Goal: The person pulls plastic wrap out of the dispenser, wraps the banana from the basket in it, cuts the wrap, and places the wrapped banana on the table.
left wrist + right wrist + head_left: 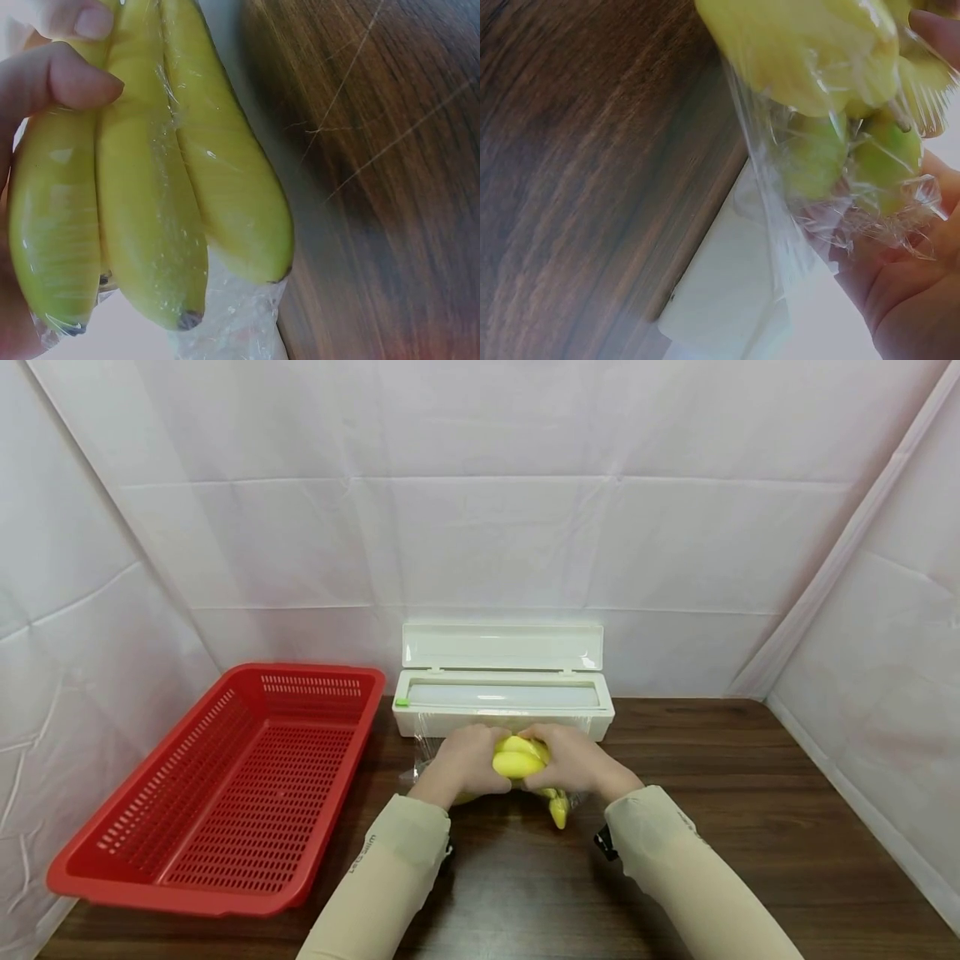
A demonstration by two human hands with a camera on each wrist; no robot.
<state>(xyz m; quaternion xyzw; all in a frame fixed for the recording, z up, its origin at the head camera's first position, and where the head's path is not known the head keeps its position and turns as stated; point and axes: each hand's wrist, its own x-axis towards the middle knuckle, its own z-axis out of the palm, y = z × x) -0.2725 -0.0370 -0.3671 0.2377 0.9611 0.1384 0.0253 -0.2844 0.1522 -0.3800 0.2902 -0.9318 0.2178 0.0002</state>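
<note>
Both hands grip a bunch of yellow bananas (519, 758) just in front of a white cling film dispenser (502, 720). My left hand (471, 758) holds the bunch from the left, its fingers curled over a banana in the left wrist view. From the other side my right hand (573, 760) grips it, its palm beside the greenish parts of the bunch in the right wrist view. Clear cling film (217, 154) lies tightly over the bananas and hangs crumpled at their ends. More film (761, 187) stretches down toward the dispenser.
A red plastic basket (356, 777) with slotted walls stands on the left of the dark wooden table (720, 827). The dispenser's lid (502, 647) is raised at the back. White cloth (487, 543) hangs behind and at both sides.
</note>
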